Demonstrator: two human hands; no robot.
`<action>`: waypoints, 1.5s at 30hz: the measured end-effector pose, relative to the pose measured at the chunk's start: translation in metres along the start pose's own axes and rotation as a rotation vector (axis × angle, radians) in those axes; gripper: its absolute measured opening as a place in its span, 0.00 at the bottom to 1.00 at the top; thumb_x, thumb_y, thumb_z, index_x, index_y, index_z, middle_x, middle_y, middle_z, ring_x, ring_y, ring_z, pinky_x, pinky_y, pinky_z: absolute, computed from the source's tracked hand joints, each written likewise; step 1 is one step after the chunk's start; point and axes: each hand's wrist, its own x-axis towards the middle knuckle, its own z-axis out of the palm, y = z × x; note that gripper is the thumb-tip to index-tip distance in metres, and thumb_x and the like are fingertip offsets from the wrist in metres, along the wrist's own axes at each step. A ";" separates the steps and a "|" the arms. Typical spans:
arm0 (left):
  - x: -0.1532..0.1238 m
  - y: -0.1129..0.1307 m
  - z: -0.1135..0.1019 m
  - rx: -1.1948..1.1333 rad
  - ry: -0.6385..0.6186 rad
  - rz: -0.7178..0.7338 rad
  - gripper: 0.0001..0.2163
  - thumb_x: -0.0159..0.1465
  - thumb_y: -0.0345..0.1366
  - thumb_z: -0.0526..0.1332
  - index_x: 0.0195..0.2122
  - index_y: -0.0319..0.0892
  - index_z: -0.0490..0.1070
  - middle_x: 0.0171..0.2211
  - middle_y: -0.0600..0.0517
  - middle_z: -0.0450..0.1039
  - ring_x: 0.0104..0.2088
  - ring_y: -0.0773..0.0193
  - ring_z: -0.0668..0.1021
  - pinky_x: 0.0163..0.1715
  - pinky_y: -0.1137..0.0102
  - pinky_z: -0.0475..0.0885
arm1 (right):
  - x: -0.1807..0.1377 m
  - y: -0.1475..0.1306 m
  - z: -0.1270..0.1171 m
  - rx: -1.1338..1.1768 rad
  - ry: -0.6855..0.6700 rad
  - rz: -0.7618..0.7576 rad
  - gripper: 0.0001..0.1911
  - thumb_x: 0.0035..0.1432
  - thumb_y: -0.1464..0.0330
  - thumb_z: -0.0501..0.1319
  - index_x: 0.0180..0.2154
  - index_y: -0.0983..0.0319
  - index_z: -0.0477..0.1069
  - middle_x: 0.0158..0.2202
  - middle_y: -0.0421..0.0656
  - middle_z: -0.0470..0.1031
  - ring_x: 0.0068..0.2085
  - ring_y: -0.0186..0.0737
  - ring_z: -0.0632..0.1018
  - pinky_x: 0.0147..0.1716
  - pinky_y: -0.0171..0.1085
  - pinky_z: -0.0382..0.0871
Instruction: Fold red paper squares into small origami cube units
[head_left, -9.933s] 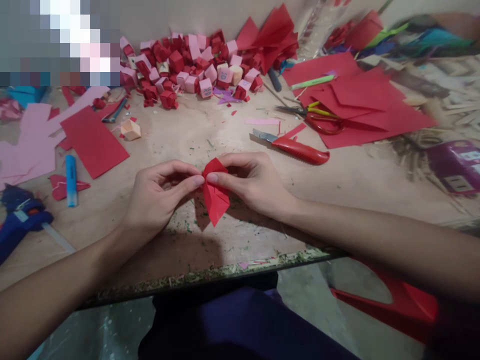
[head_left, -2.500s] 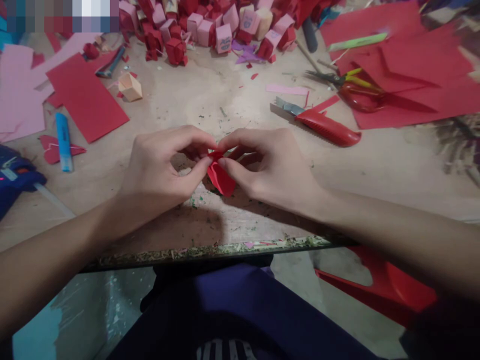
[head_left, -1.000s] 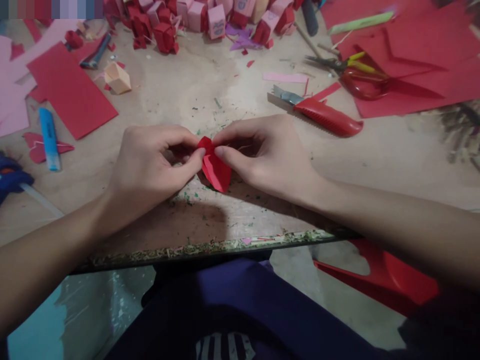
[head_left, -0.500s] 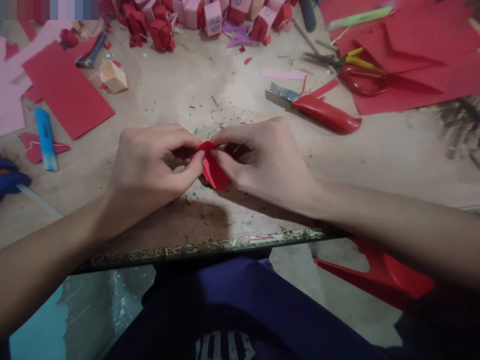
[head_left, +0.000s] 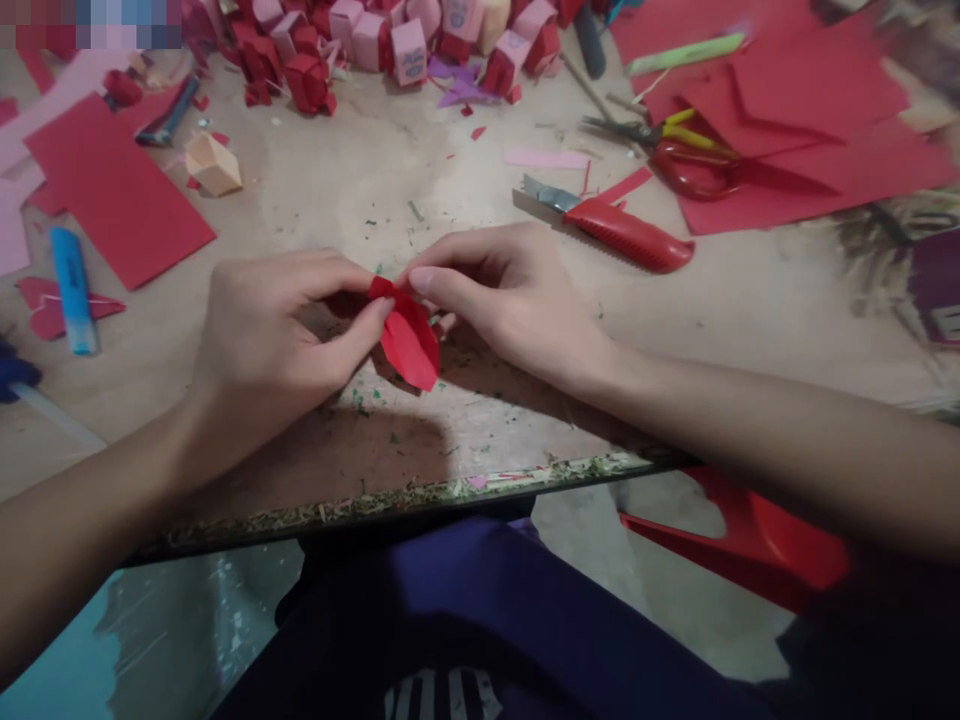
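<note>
Over the near part of the wooden table, a small red piece of folded paper (head_left: 411, 345) hangs with its rounded, creased end toward me. My left hand (head_left: 289, 325) is closed on the paper's upper left side, its thumb pressing on top. From the right, my right hand (head_left: 510, 300) pinches at the paper's upper right edge with thumb and forefinger; its fingertips partly hide that edge. Beyond my right hand lies a red-handled utility knife (head_left: 626, 232) with its blade pointing left.
Red-handled scissors (head_left: 697, 165) rest on red paper sheets (head_left: 810, 170) at the right. Small pink and red paper boxes (head_left: 409, 55) crowd the far side. At left are a red paper rectangle (head_left: 120, 190), a blue highlighter (head_left: 73, 290) and a peach paper box (head_left: 214, 163).
The right thumb has shifted up to the paper's top edge, and more of the red paper shows. Both hands appear slightly further left, as the whole view has shifted.
</note>
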 end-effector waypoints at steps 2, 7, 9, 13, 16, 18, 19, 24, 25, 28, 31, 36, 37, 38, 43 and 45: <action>-0.001 -0.001 0.000 -0.017 0.032 -0.025 0.04 0.64 0.33 0.69 0.33 0.48 0.83 0.28 0.59 0.83 0.25 0.66 0.79 0.27 0.70 0.73 | 0.003 0.000 -0.001 0.116 -0.026 0.106 0.09 0.67 0.68 0.65 0.33 0.59 0.80 0.35 0.42 0.84 0.36 0.40 0.84 0.34 0.35 0.80; -0.002 0.002 0.000 -0.056 0.084 -0.076 0.04 0.64 0.34 0.69 0.34 0.49 0.83 0.30 0.60 0.83 0.28 0.65 0.79 0.27 0.67 0.72 | 0.004 0.003 -0.002 0.251 -0.063 0.173 0.04 0.65 0.67 0.68 0.37 0.60 0.80 0.37 0.44 0.85 0.38 0.42 0.85 0.36 0.36 0.82; -0.002 0.002 0.001 -0.082 0.092 -0.075 0.04 0.64 0.33 0.69 0.33 0.48 0.83 0.30 0.59 0.83 0.27 0.66 0.79 0.27 0.67 0.71 | 0.003 0.003 -0.002 0.284 -0.079 0.177 0.04 0.65 0.67 0.67 0.37 0.60 0.80 0.37 0.43 0.85 0.38 0.42 0.85 0.35 0.36 0.82; 0.000 0.001 0.001 -0.050 0.107 -0.047 0.04 0.62 0.29 0.69 0.32 0.45 0.81 0.28 0.58 0.82 0.27 0.68 0.79 0.26 0.69 0.71 | -0.001 -0.002 -0.001 0.235 -0.048 0.088 0.03 0.64 0.66 0.68 0.37 0.59 0.80 0.38 0.42 0.85 0.39 0.42 0.85 0.34 0.36 0.80; 0.000 0.003 -0.001 0.012 0.124 -0.004 0.05 0.60 0.28 0.69 0.30 0.45 0.79 0.27 0.59 0.81 0.26 0.68 0.79 0.26 0.70 0.71 | -0.007 -0.007 0.004 0.081 -0.025 -0.003 0.05 0.61 0.69 0.70 0.41 0.57 0.80 0.43 0.41 0.85 0.40 0.42 0.84 0.35 0.36 0.79; 0.000 0.006 -0.002 0.044 0.116 0.005 0.06 0.61 0.28 0.68 0.28 0.45 0.77 0.25 0.59 0.80 0.25 0.68 0.78 0.26 0.70 0.71 | -0.011 -0.008 0.006 -0.021 -0.016 -0.024 0.07 0.62 0.71 0.67 0.42 0.57 0.81 0.44 0.41 0.85 0.41 0.43 0.85 0.37 0.37 0.79; -0.001 0.007 -0.003 0.061 0.102 0.002 0.06 0.61 0.29 0.67 0.28 0.46 0.76 0.25 0.59 0.79 0.26 0.67 0.78 0.26 0.69 0.72 | -0.012 -0.008 0.007 -0.062 -0.012 -0.029 0.07 0.63 0.73 0.65 0.41 0.57 0.81 0.44 0.42 0.85 0.41 0.44 0.84 0.38 0.38 0.79; -0.001 0.008 -0.003 0.120 0.070 0.017 0.07 0.64 0.30 0.66 0.29 0.48 0.74 0.26 0.59 0.79 0.27 0.64 0.80 0.29 0.67 0.73 | -0.012 -0.004 0.008 -0.160 -0.013 -0.046 0.11 0.66 0.73 0.60 0.36 0.59 0.80 0.37 0.43 0.85 0.38 0.46 0.83 0.36 0.41 0.76; -0.001 0.008 -0.003 0.118 0.088 0.032 0.07 0.63 0.30 0.66 0.29 0.48 0.74 0.26 0.59 0.79 0.27 0.65 0.80 0.29 0.68 0.73 | -0.012 -0.003 0.008 -0.169 -0.012 -0.044 0.11 0.67 0.72 0.59 0.34 0.59 0.80 0.35 0.42 0.84 0.37 0.45 0.82 0.35 0.41 0.75; -0.001 0.008 -0.003 0.129 0.069 0.034 0.07 0.64 0.29 0.65 0.30 0.47 0.74 0.27 0.59 0.79 0.28 0.65 0.80 0.30 0.68 0.74 | -0.011 -0.002 0.010 -0.170 0.011 -0.030 0.11 0.66 0.72 0.60 0.31 0.59 0.77 0.33 0.42 0.82 0.35 0.43 0.81 0.33 0.39 0.74; -0.002 0.009 -0.003 0.124 0.077 0.030 0.06 0.63 0.29 0.66 0.30 0.47 0.76 0.27 0.59 0.79 0.28 0.65 0.80 0.30 0.68 0.73 | -0.010 -0.002 0.011 -0.122 0.023 -0.009 0.09 0.64 0.73 0.61 0.31 0.58 0.76 0.32 0.41 0.82 0.35 0.42 0.81 0.33 0.38 0.74; -0.003 0.007 0.000 0.091 0.092 0.008 0.06 0.63 0.31 0.68 0.31 0.49 0.78 0.28 0.57 0.80 0.29 0.62 0.81 0.30 0.65 0.73 | -0.009 0.001 0.012 -0.078 0.057 0.015 0.09 0.62 0.73 0.63 0.28 0.58 0.74 0.30 0.42 0.81 0.33 0.42 0.81 0.30 0.38 0.74; -0.003 0.006 0.001 0.082 0.108 0.025 0.06 0.63 0.31 0.68 0.31 0.49 0.78 0.28 0.57 0.80 0.28 0.62 0.81 0.29 0.64 0.72 | -0.009 0.003 0.012 -0.065 0.067 0.013 0.10 0.61 0.73 0.63 0.28 0.58 0.74 0.29 0.42 0.80 0.32 0.41 0.81 0.29 0.37 0.73; -0.003 0.006 0.002 0.076 0.113 0.041 0.06 0.63 0.31 0.69 0.31 0.49 0.78 0.28 0.57 0.80 0.28 0.62 0.81 0.29 0.65 0.72 | -0.009 0.004 0.012 -0.045 0.072 0.007 0.09 0.60 0.74 0.62 0.28 0.58 0.74 0.28 0.41 0.79 0.32 0.41 0.80 0.28 0.37 0.72; -0.004 0.005 0.001 0.092 0.110 0.045 0.06 0.64 0.31 0.67 0.32 0.49 0.78 0.29 0.58 0.81 0.29 0.63 0.80 0.29 0.64 0.74 | -0.010 0.006 0.013 0.054 0.050 -0.026 0.08 0.62 0.74 0.61 0.31 0.59 0.75 0.30 0.41 0.80 0.32 0.39 0.80 0.29 0.37 0.73; -0.005 0.006 0.000 0.102 0.094 0.023 0.06 0.66 0.32 0.66 0.32 0.49 0.78 0.30 0.59 0.81 0.30 0.63 0.81 0.30 0.63 0.74 | -0.010 0.004 0.013 0.068 0.031 -0.010 0.06 0.63 0.70 0.64 0.32 0.59 0.75 0.33 0.42 0.82 0.33 0.40 0.81 0.32 0.38 0.75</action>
